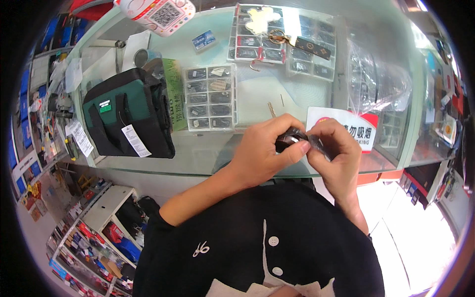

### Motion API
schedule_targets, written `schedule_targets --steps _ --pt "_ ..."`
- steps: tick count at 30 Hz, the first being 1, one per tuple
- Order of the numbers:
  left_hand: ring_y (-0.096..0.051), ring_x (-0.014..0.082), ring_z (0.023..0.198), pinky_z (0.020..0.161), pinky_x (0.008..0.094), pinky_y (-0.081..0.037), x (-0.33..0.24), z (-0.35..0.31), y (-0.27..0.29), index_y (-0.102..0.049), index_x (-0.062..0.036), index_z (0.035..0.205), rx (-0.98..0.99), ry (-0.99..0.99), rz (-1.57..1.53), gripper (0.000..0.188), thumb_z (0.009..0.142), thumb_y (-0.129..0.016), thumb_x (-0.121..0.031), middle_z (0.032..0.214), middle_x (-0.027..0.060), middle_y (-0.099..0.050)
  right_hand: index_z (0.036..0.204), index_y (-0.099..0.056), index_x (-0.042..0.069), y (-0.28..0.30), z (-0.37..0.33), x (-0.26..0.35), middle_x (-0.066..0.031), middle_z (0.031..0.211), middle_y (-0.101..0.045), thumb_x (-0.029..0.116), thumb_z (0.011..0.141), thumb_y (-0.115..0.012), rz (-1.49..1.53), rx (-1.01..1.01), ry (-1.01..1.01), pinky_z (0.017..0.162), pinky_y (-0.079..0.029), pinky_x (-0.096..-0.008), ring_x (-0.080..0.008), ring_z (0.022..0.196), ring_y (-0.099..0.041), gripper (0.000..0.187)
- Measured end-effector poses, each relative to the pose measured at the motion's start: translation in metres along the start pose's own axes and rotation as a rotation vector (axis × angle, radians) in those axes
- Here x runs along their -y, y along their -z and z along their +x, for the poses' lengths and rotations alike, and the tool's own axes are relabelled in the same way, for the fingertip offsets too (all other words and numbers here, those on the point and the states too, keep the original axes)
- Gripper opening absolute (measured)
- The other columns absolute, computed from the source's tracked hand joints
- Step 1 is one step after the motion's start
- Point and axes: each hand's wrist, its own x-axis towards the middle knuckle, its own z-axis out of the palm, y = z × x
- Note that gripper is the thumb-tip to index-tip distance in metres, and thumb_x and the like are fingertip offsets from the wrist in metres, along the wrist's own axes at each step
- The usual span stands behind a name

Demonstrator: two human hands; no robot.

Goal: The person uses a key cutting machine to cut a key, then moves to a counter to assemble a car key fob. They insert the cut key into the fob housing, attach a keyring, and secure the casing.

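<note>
Both hands grip one small black object (pixel 296 139), seemingly a car key shell, above the near edge of the glass tabletop (pixel 257 94). Left hand (pixel 267 148) pinches it from the left, right hand (pixel 334 148) from the right. Beyond lie a clear compartment box (pixel 209 98) and a green-black tool bag (pixel 129 114).

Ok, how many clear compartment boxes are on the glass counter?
3. One clear box sits beside the green tool bag; a second and a third lie side by side at the counter's far edge. Others may be hidden under the plastic bag.
</note>
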Motion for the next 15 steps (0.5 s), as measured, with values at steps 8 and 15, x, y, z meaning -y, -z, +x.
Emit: schedule_targets --steps 8,15 --pt "-0.056 0.0251 0.065 0.059 0.0342 -0.043 0.001 -0.018 0.017 -0.055 -0.0037 0.088 -0.063 -0.116 0.191 0.029 0.078 -0.058 -0.031 0.075 0.0111 -0.056 0.077 -0.05 0.001 -0.011 0.009 0.011 0.0003 0.071 -0.045 -0.003 0.062 -0.053 0.069 0.185 -0.112 0.057 -0.034 -0.0189 -0.0062 0.065 -0.043 0.015" --pt "-0.056 0.0308 0.068 0.058 0.0385 -0.042 0.006 -0.031 0.022 -0.053 -0.0054 0.086 -0.214 -0.26 0.242 0.035 0.078 -0.06 -0.039 0.074 0.0114 -0.054 0.069 -0.044 0.004 -0.021 0.023 0.025 0.0015 0.068 -0.04 0.007 0.06 -0.057 -0.023 0.303 0.012 0.053 -0.028 -0.0202 -0.0063 0.061 -0.037 0.016"
